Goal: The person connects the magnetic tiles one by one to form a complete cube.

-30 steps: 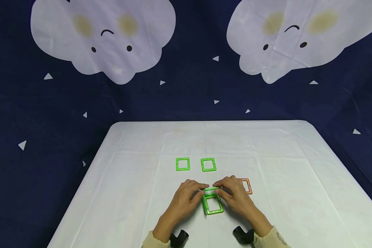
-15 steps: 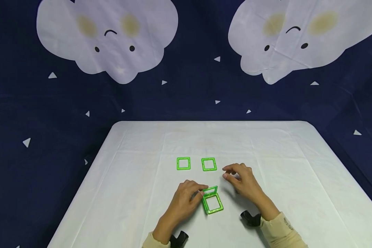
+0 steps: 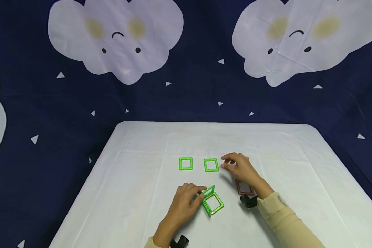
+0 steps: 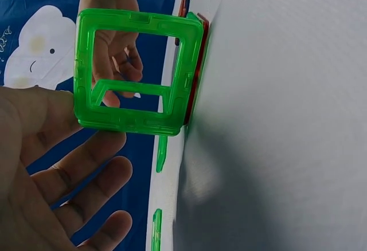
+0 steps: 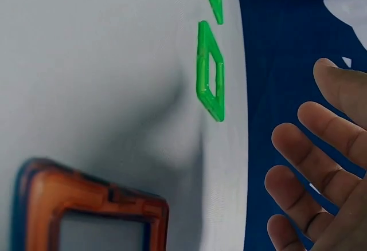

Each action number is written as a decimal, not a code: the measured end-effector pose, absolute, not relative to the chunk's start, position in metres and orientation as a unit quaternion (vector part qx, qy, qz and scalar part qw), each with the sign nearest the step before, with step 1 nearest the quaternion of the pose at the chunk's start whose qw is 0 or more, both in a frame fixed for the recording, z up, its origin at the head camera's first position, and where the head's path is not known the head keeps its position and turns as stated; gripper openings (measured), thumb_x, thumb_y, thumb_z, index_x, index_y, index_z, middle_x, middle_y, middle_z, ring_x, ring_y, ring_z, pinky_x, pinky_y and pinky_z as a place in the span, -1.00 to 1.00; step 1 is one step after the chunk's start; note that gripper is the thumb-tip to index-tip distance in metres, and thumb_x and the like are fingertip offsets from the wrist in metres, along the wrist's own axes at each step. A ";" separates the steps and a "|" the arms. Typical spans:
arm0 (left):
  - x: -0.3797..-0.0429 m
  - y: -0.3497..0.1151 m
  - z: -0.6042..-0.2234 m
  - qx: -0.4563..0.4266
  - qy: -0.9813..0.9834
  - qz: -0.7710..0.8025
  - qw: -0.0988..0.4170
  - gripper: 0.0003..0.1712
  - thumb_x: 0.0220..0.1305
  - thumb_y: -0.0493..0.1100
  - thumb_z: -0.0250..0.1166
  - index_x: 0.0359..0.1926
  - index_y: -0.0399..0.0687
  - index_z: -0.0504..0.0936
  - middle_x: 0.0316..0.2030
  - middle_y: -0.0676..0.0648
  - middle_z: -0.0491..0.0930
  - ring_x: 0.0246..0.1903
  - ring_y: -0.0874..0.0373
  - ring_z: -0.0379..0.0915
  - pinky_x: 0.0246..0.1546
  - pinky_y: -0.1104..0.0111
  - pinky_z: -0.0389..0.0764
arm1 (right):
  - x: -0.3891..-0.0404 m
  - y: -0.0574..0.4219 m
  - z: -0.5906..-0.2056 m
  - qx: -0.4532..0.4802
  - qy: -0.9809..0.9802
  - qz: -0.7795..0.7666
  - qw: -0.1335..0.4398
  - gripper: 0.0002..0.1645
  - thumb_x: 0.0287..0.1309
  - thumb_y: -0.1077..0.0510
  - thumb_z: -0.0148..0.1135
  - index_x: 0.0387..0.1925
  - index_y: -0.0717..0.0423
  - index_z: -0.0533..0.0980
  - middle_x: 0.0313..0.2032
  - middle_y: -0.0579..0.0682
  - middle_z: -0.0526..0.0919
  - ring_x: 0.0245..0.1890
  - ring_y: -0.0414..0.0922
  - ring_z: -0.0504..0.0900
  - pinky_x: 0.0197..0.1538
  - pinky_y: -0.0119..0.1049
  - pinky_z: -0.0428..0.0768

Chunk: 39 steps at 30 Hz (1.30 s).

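My left hand (image 3: 185, 201) pinches a joined set of green magnetic tiles (image 3: 206, 206) between thumb and index finger. In the left wrist view an upright hollow green square (image 4: 132, 124) faces the camera, and a red tile edge (image 4: 198, 70) shows along the set's table side. Over the far part of the table, my right hand (image 3: 242, 170) hovers with relaxed, slightly bent fingers and holds nothing. Just left of its fingertips lies a flat green square tile (image 3: 206, 165). The right wrist view shows that same tile (image 5: 203, 62) apart from the hand.
Another green square tile (image 3: 180, 164) lies farther left in the same row. An orange-brown square tile (image 3: 237, 187) sits under the right forearm, partly hidden by the black wrist camera (image 3: 248, 201). A dark cloud-print cloth (image 3: 192, 96) hangs behind the white table (image 3: 127, 193).
My right hand has left the joined tiles and moved away, up and to the right, near the right loose green tile. The left hand keeps its hold, and the set has turned slightly.
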<state>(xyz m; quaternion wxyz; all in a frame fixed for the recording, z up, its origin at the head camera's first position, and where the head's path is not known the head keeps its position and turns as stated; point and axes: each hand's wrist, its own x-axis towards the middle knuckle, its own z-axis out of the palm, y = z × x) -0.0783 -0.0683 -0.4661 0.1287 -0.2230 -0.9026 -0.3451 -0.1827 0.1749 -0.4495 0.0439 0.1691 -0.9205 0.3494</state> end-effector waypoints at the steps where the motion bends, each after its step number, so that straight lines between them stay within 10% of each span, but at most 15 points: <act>1: -0.078 -0.068 -0.466 -0.222 -0.903 -0.342 0.132 -0.76 0.21 -0.12 0.26 -0.08 0.15 0.67 -0.36 0.18 0.62 -0.31 0.31 0.42 -0.20 0.35 0.39 | -0.185 0.174 -0.450 0.168 -0.921 0.349 0.035 -0.64 0.08 0.04 0.32 -0.07 0.05 0.59 -0.24 -0.03 0.68 -0.21 -0.06 0.53 -0.04 -0.14 0.22; 39: -0.064 -0.067 -0.469 -0.197 -0.908 -0.327 0.174 -0.71 0.16 -0.08 0.28 -0.05 0.18 0.64 -0.40 0.22 0.56 -0.34 0.35 0.38 -0.16 0.36 0.39 | -0.225 0.159 -0.467 0.207 -0.946 0.244 -0.057 -0.50 0.02 0.00 0.35 0.05 0.01 0.57 -0.06 -0.01 0.55 -0.11 -0.04 0.42 -0.09 -0.14 0.27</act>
